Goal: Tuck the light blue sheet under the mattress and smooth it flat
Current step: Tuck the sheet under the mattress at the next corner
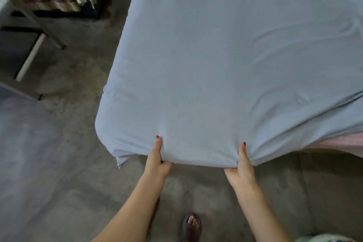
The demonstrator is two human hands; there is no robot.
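Both hands, left hand (157, 160) and right hand (242, 165), grip the light blue sheet (225, 65) at the mattress's near edge, bare concrete floor (59, 153) open alongside, a metal rack (29, 25) well left.

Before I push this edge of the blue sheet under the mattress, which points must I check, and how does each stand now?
1. Left hand has a grip on the sheet edge, thumb on top: ok.
2. Right hand grips the same edge: ok.
3. Near left corner covered: ok.
4. Loose flap hanging below that corner: not ok.
5. Right side covered: not ok, pink mattress shows.
6. Top smooth: not ok, creases at right.
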